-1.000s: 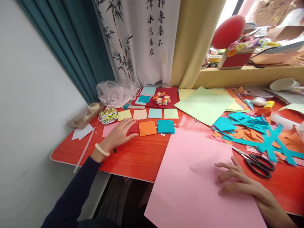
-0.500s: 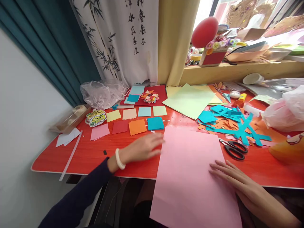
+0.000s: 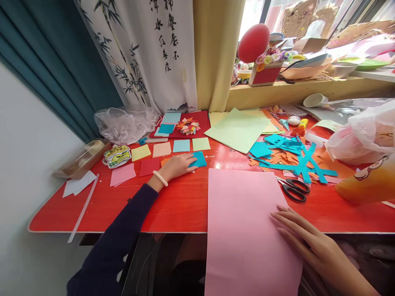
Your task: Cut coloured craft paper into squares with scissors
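Observation:
My left hand (image 3: 177,167) reaches over the row of paper squares, its fingertips resting on the left part of a blue paper square (image 3: 199,159). Beneath that hand, an orange paper square (image 3: 164,161) is mostly covered. The fingers look stretched out over the paper, without a visible grip. A large pink paper sheet (image 3: 240,218) lies partly on the red table (image 3: 173,213) and hangs out past its front edge. On the sheet's right side my right hand (image 3: 305,234) rests flat, fingers extended. Black-handled scissors (image 3: 294,190) lie just beyond the sheet's right edge.
Red (image 3: 148,167), pink (image 3: 123,174) and yellow squares (image 3: 141,152) lie to the left. Pale green sheets (image 3: 239,130) are at the back. Blue paper scraps (image 3: 305,164), a plastic bag (image 3: 362,131) and an orange object (image 3: 364,185) crowd the right.
My left hand has moved away from the pink sheet's left edge, forward and left, onto the blue square. The pink sheet now sits straighter; my right hand stays on it. The view has shifted slightly.

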Tool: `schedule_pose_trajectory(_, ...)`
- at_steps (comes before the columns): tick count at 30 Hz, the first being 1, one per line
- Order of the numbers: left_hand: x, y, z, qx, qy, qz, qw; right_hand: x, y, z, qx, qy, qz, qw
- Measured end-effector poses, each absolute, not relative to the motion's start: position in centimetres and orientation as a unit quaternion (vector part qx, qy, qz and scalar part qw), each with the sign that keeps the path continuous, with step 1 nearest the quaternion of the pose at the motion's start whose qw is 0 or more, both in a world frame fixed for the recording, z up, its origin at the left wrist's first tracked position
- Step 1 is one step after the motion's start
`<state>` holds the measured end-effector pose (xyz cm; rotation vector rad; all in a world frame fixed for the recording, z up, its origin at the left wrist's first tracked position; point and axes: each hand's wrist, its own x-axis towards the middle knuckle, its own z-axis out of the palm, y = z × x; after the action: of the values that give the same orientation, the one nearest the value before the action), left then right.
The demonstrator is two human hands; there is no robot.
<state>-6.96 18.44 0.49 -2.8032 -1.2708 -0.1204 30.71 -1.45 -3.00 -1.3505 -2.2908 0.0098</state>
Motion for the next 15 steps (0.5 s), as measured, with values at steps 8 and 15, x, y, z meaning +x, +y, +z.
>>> schedule_pose_trajectory(8,-7.4,18.8,-0.6,-0.909,-0.412,-0.055,0.003,30.1,-0.1,-4.0,-0.512,-0.822,0.03,0.249)
schedule_pose_trajectory(15,-9.5,17.1,3.8,-0.872,-0.471,-0.133,-0.024,30.3,0.2,-4.6,-0.517,-0.815,0.049,0.258)
